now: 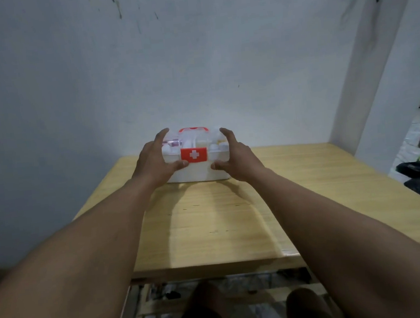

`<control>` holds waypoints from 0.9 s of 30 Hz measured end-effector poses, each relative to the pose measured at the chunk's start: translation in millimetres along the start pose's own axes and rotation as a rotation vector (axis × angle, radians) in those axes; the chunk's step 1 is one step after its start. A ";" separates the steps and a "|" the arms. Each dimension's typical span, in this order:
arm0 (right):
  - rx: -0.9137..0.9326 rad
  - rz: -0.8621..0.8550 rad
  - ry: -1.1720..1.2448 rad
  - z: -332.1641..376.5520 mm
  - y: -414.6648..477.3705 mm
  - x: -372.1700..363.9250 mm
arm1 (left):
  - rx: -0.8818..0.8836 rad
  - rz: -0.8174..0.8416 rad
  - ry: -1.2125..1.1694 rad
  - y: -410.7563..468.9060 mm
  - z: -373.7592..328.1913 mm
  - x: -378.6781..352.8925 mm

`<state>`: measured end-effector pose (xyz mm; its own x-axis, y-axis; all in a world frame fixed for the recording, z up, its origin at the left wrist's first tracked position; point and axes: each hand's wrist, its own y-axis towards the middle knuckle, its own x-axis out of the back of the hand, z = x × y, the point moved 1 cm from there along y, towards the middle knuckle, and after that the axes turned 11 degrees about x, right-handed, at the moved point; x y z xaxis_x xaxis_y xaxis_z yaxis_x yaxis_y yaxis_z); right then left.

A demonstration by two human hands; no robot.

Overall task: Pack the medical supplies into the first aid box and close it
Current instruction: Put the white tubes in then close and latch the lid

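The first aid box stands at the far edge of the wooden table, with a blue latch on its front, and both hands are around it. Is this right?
Not quite: the head view shows the latch on the first aid box is red, not blue. The rest holds: left hand, right hand, table.

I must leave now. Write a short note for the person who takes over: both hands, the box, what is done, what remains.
Left hand: open, spread at the left end of the first aid box, thumb on its front.
Right hand: open, at the right end, thumb on the front.
Box: at the far middle of the wooden table, lid down, supplies visible through the clear lid.
Done: packing seems finished; no loose supplies on the table.
Left: check the red latch is snapped shut.
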<state>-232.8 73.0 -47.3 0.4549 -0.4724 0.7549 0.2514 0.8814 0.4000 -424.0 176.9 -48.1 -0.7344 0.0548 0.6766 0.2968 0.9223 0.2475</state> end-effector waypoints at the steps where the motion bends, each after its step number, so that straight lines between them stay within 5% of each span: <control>1: 0.004 0.007 -0.007 -2.0 0.3 1.1 | 0.005 0.011 -0.003 -0.2 0.0 0.2; 27: -0.092 -0.104 0.034 -69.3 5.7 81.5 | -0.015 0.046 -0.193 20.4 -86.8 -54.8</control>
<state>-135.1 39.1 -19.6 0.4504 -0.5621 0.6937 0.3749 0.8242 0.4245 -324.7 159.5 -19.8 -0.8228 0.1705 0.5422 0.3406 0.9115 0.2304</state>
